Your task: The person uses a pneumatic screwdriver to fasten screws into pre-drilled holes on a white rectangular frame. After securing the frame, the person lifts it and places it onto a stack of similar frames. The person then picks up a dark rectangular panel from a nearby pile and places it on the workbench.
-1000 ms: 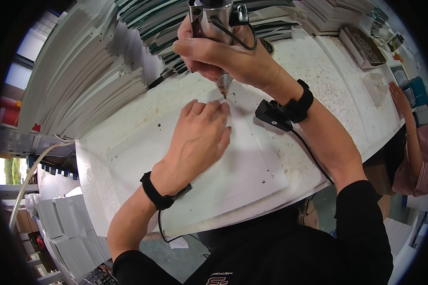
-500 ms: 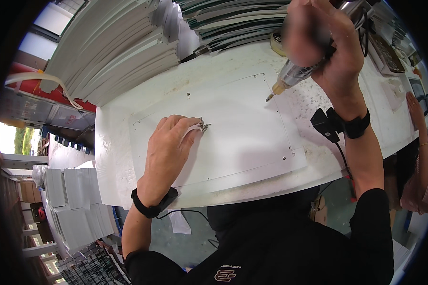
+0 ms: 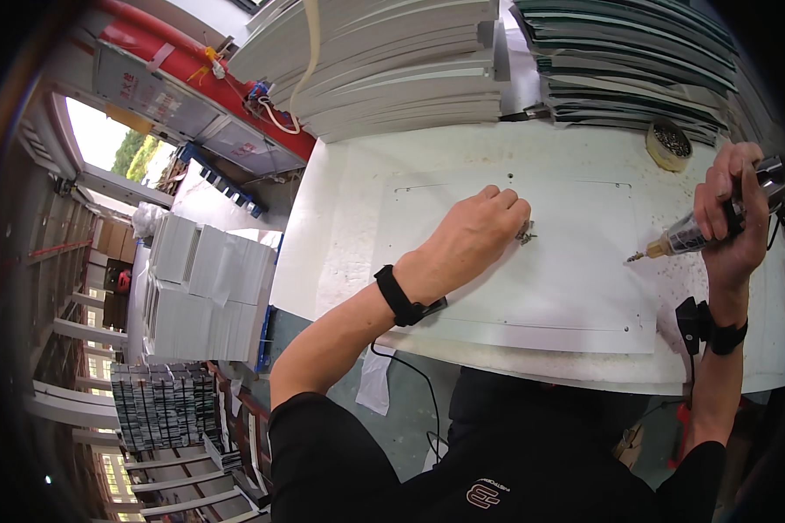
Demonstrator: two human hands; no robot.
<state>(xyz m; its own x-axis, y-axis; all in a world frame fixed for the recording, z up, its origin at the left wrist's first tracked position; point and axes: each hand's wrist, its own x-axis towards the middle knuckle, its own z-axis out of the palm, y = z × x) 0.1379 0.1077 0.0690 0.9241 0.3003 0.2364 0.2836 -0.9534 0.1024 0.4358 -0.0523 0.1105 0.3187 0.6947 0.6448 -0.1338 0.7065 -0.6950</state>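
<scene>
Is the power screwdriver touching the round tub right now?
Apart. The head view shows white tabletop between the power screwdriver, gripped in the right hand, and the round tub.

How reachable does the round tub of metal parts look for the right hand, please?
Probably yes: the right hand is close to the round tub with nothing visible between, but holding the screwdriver may hinder it.
</scene>
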